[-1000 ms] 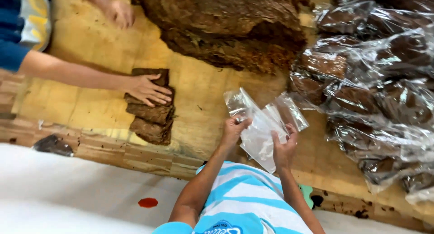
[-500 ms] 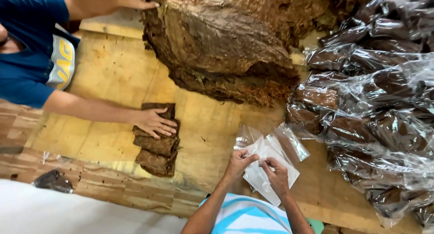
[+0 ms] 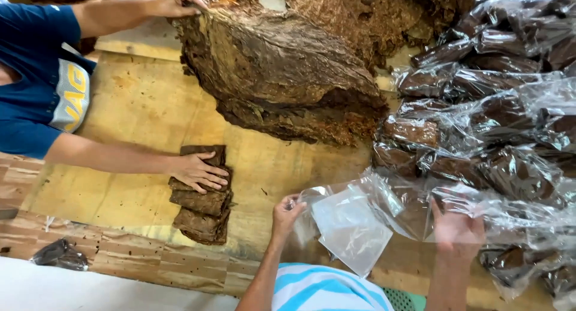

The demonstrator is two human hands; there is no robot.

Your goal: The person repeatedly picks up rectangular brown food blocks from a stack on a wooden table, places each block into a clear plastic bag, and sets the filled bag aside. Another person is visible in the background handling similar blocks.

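Note:
My left hand (image 3: 287, 214) pinches the corner of a clear empty plastic bag (image 3: 348, 227) held over the wooden table (image 3: 138, 113). My right hand (image 3: 458, 227) is spread out to the right, its fingers against loose clear plastic at the edge of the pile of filled bags (image 3: 480, 113). A small stack of folded brown leaves (image 3: 203, 210) lies to the left of my hands. Another person's hand (image 3: 198, 172) presses down on that stack.
A large heap of brown dried leaves (image 3: 282, 71) fills the table's far middle, with the other person's second hand (image 3: 174, 2) on its top. That person, in a blue shirt (image 3: 36, 89), is at the left. A small filled bag (image 3: 57, 254) lies at the near left.
My hands have moved apart: the right one left the empty bag and went right to the plastic by the pile. The view has dropped closer to the table.

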